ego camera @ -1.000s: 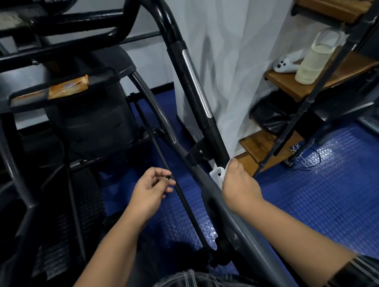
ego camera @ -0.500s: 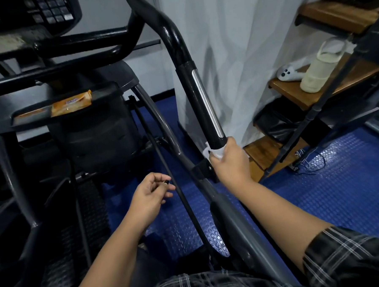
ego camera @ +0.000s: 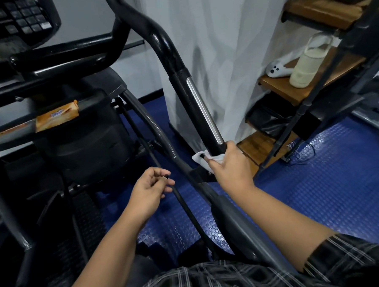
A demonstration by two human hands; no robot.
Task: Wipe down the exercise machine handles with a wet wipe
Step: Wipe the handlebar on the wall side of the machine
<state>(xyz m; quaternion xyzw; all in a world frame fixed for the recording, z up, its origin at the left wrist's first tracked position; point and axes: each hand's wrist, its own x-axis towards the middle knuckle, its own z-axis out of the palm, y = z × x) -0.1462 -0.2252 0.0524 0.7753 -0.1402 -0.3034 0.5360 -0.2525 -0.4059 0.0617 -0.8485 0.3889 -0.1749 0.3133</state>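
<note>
Since a second ago, the right hand (ego camera: 229,167) has climbed the slanted machine arm to the bottom end of the black handle (ego camera: 195,112), bringing the wet wipe (ego camera: 201,159) with it. The left hand (ego camera: 150,188) has hardly shifted.

Both hands belong to a person in a plaid shirt. The right one curls round the handle's lower end with the white wipe pressed against the tube, and a crumpled corner sticks out to the left. The left one hovers nearby above the floor, fingers loosely bent, holding nothing.

The wipe looks thin, limp and damp, so it probably bunches easily. It likely works best wrapped round the bar under palm and fingers. The handle is a stiff, fixed tube with a shiny metal strip along one side. It may turn slick once wet, so a full encircling hold seems wise.

Underfoot lies a blue studded floor (ego camera: 318,191). A white curtain (ego camera: 222,42) hangs behind the handle. Wooden shelves (ego camera: 291,94) to the right carry a white controller (ego camera: 275,69) and a cream jar (ego camera: 305,69). At upper left are the machine's keypad (ego camera: 21,18) and, below it, an orange packet (ego camera: 57,116).
</note>
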